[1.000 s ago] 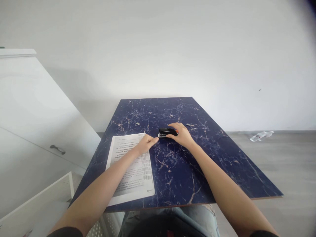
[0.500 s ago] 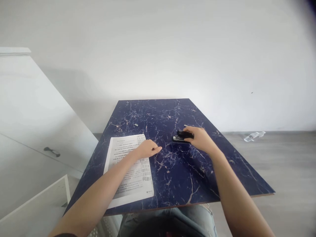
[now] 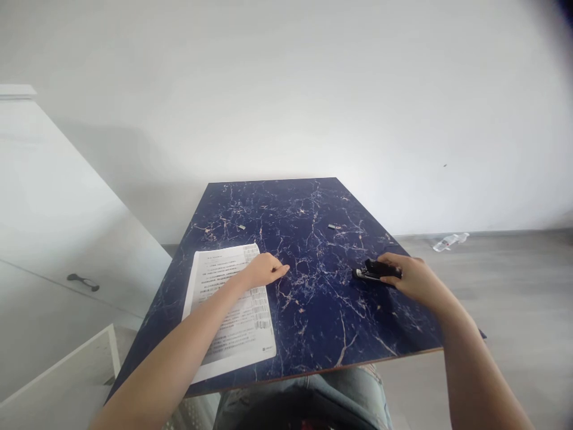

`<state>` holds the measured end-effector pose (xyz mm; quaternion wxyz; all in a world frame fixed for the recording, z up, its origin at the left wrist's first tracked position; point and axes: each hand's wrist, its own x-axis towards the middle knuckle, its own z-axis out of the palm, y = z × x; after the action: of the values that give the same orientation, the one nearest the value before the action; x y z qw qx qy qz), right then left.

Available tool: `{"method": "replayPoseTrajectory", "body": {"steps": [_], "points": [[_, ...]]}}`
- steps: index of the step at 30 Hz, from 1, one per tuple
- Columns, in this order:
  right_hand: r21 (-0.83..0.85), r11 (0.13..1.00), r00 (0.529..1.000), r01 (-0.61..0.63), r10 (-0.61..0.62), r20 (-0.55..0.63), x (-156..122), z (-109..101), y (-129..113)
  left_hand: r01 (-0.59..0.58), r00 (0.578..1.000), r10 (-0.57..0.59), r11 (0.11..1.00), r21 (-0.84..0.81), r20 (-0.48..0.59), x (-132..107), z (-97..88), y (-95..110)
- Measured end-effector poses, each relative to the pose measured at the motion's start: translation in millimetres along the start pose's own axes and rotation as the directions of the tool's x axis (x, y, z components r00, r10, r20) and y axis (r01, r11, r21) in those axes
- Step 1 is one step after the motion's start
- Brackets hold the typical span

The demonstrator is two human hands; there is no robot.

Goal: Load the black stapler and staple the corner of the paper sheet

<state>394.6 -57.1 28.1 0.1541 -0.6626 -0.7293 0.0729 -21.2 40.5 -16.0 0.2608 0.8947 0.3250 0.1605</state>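
Note:
My left hand (image 3: 264, 270) lies curled on the upper right part of a sheaf of printed paper (image 3: 228, 352). Its fingers are folded in, the thumb points right, and nothing shows in its grasp. On the right side of the table, my right hand (image 3: 409, 276) is closed around the rear end of a black stapler (image 3: 373, 272). The stapler's front points left, its jaws slightly apart, with no paper between them. It is at or just above the tabletop; I cannot tell which.
The blue marbled table (image 3: 308, 334) stands against a white wall. Two small pale-green pieces, one on the left (image 3: 242, 227) and one on the right (image 3: 332, 226), lie towards its back. A white cabinet (image 3: 67, 209) is at left; crumpled clear plastic (image 3: 450, 242) lies on the floor at right.
My right hand has moved right and nearer to me with the stapler, uncovering the right pale-green piece. My left hand stays on the paper. The view has shifted slightly.

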Motion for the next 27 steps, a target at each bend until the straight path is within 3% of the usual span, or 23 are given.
{"method": "replayPoseTrajectory", "body": {"steps": [3, 5, 9, 11, 13, 15, 19, 22, 27], "points": [[-0.006, 1.000, 1.000, 0.012, -0.012, 0.007, -1, 0, 1, 0.009, 1.000, -0.009, 0.999, -0.045, 0.003, -1, -0.4, 2], [0.009, 0.998, 0.996, 0.061, -0.061, -0.069, -2, -8, -8, 0.026, 1.000, -0.025, 0.993, -0.111, 0.008, -2, -1.7, 2], [0.189, 0.968, 0.934, 0.165, -0.092, -0.346, 6, -31, -61, 0.072, 0.997, -0.071, 0.948, -0.309, 0.013, -4, -7.2, 0], [0.276, 0.932, 0.933, 0.235, -0.137, -0.332, 22, -29, -99, 0.084, 0.996, -0.089, 0.912, -0.402, 0.005, -3, -9.7, -3], [0.306, 0.909, 0.939, 0.283, -0.197, -0.281, 49, -12, -137, 0.075, 0.994, -0.104, 0.876, -0.477, -0.036, -1, -10.6, -5], [0.308, 0.897, 0.939, 0.318, -0.253, -0.233, 82, 21, -170, 0.052, 0.988, -0.122, 0.843, -0.535, -0.096, 1, -9.8, -6], [0.293, 0.927, 0.971, 0.235, -0.234, -0.039, 132, 93, -213, 0.029, 0.985, -0.117, 0.832, -0.555, -0.124, 4, -9.4, -4], [0.187, 0.945, 0.952, 0.270, -0.291, 0.092, 142, 124, -224, 0.024, 0.991, -0.085, 0.877, -0.479, -0.107, 3, -13.0, 0], [0.193, 0.896, 0.900, 0.401, -0.424, 0.102, 138, 132, -214, 0.005, 0.996, -0.037, 0.923, -0.384, -0.076, 2, -18.3, 5]]}}
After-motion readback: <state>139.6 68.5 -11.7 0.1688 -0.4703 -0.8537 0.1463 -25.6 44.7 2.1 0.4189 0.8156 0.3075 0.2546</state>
